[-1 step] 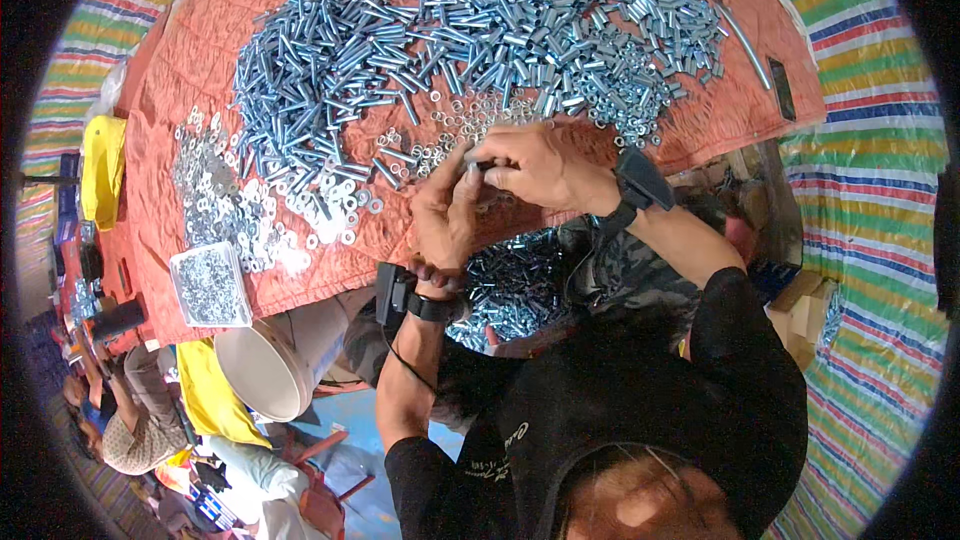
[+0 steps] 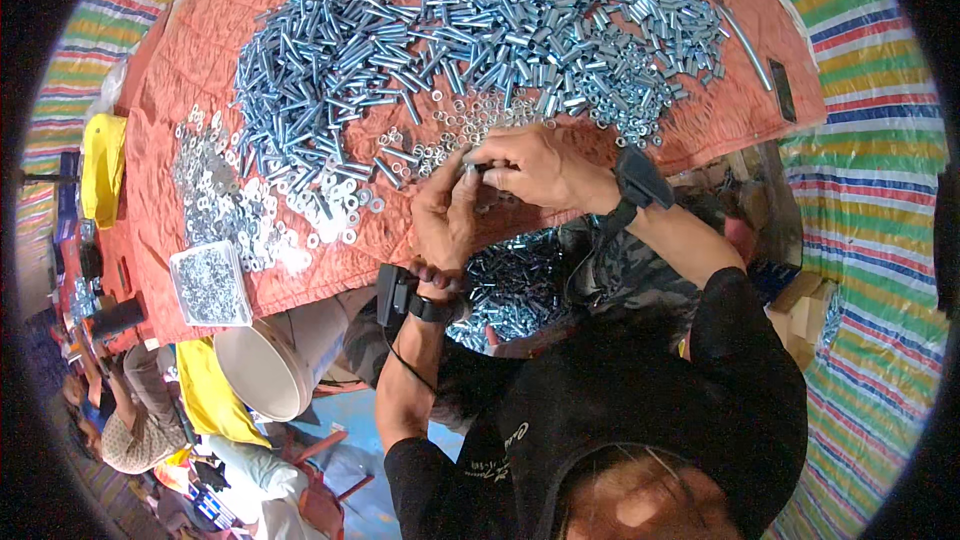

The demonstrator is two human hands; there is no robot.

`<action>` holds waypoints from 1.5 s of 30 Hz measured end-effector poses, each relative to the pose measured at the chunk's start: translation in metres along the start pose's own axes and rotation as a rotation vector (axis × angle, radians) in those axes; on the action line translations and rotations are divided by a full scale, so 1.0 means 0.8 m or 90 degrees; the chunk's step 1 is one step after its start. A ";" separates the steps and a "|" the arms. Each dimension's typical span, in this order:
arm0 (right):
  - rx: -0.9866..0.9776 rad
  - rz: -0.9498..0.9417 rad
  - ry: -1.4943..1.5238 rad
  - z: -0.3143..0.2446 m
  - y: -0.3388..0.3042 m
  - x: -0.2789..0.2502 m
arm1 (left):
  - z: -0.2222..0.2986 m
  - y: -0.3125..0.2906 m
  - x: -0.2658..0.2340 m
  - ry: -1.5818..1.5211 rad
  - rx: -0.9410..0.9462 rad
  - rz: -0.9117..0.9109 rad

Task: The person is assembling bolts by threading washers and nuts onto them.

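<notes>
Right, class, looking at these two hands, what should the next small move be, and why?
Perhaps a slight turn of the small piece with the right hand while the left hand steadies it: the fingertips of both hands meet at it, though they hide its shape, with loose metal rings lying close beyond.

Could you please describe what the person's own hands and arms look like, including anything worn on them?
The left hand and right hand are bare. The left wrist carries a dark beaded bracelet and a strapped black boxy device with a thin dark cable. The right wrist has a similar black device. Black sleeves leave both forearms uncovered.
</notes>
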State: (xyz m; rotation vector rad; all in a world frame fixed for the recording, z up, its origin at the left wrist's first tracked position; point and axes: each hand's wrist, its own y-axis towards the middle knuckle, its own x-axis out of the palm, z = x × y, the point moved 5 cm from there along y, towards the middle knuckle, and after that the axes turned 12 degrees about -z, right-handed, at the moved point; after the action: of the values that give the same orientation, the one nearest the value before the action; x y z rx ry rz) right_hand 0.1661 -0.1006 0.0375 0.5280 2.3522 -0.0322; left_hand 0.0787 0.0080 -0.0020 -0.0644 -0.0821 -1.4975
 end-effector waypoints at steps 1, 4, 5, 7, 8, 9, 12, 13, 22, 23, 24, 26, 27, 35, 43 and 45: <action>0.087 -0.050 0.140 0.011 0.003 0.007 | -0.005 -0.004 -0.006 0.004 -0.017 0.049; 0.236 -0.128 0.363 0.032 0.020 0.020 | -0.011 -0.010 -0.023 0.038 -0.013 0.154; 0.207 -0.122 0.333 0.031 0.029 0.017 | -0.017 -0.010 -0.030 0.021 0.002 0.153; 0.186 -0.146 0.325 0.016 0.045 0.015 | -0.019 -0.011 -0.040 -0.038 -0.008 0.163; 0.185 -0.150 0.322 0.014 0.048 0.019 | -0.015 -0.012 -0.044 -0.040 -0.006 0.168; 0.166 -0.140 0.289 0.011 0.052 0.021 | -0.016 -0.014 -0.046 -0.089 -0.032 0.161; 0.071 -0.103 0.153 0.003 0.060 0.018 | -0.011 -0.019 -0.050 -0.112 -0.034 0.180; 0.045 -0.114 0.140 0.001 0.064 0.018 | -0.013 -0.021 -0.054 -0.112 -0.025 0.181; 0.200 0.036 -0.222 0.093 0.100 0.012 | 0.003 -0.034 -0.039 -0.109 -0.016 0.071; 0.169 0.065 -0.258 0.090 0.100 0.017 | 0.007 -0.036 -0.038 -0.087 -0.042 0.072; 0.172 0.062 -0.257 0.094 0.099 0.018 | 0.006 -0.034 -0.038 -0.090 -0.045 0.072; 0.155 0.073 -0.233 0.089 0.097 0.013 | 0.005 -0.031 -0.038 -0.204 -0.005 0.083; 0.135 0.065 -0.201 0.090 0.098 0.011 | -0.003 -0.034 -0.044 -0.195 -0.015 0.112; 0.251 -0.020 0.189 0.087 0.038 -0.046 | 0.011 -0.024 -0.067 -0.284 -0.039 0.179; 0.391 -0.098 0.298 0.092 -0.051 -0.023 | 0.011 -0.025 -0.080 -0.310 0.005 0.198; 0.367 -0.143 0.296 0.084 -0.055 -0.004 | 0.013 -0.025 -0.084 -0.308 0.008 0.228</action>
State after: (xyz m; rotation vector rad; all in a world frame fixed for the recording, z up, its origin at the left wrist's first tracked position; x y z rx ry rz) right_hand 0.1948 -0.1535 -0.0156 0.5822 2.8477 -0.7862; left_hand 0.0541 0.0745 0.0017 -0.4107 -0.4456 -1.0972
